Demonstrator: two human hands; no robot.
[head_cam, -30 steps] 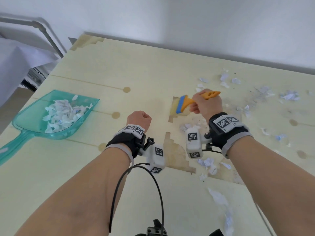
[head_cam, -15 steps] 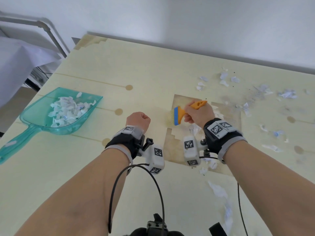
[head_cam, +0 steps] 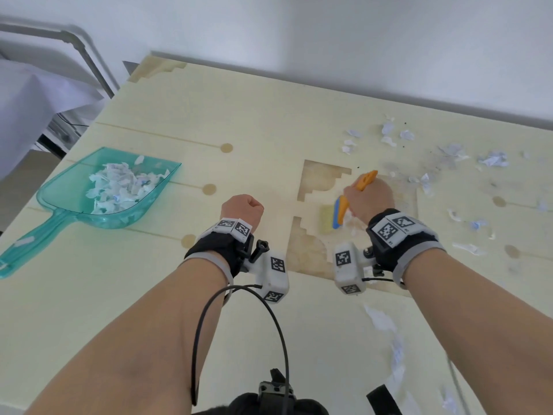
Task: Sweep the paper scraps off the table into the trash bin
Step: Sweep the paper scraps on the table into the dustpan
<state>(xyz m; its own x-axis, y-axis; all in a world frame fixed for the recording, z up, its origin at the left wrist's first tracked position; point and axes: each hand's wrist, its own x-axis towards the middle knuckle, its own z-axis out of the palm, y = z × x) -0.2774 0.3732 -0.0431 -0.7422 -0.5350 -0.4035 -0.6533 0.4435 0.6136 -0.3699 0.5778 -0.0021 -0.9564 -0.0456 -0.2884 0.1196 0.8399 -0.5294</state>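
Brush (head_cam: 341, 209) now nearer, in right hand (head_cam: 368, 199), scraps (head_cam: 353, 223) beneath.

The pale yellow table (head_cam: 239, 115) had a teal dustpan (head_cam: 98, 196) full of scraps near its left edge, and loose paper scraps (head_cam: 449, 157) were scattered toward the far right corner.

teal dustpan (head_cam: 74, 193), orange-and-blue brush (head_cam: 341, 209), pale yellow table (head_cam: 239, 115)
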